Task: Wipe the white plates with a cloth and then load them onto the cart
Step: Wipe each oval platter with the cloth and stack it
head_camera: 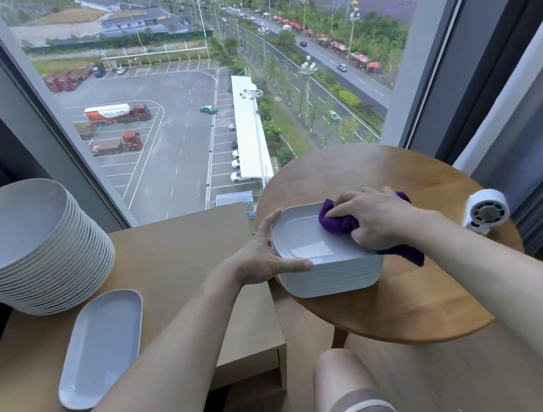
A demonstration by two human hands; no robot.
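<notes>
Past your knee [332, 367], on the table [414, 308], your left hand [262, 255] braces the plate stack [334, 277], fingers [270, 223] spread, likely against sliding, while your right hand [379, 219] clutches the cloth [334, 223] on its top plate [301, 236].

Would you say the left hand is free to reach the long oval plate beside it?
Probably yes: the left hand only steadies the square plates, and nothing lies between it and the oval plate.
</notes>
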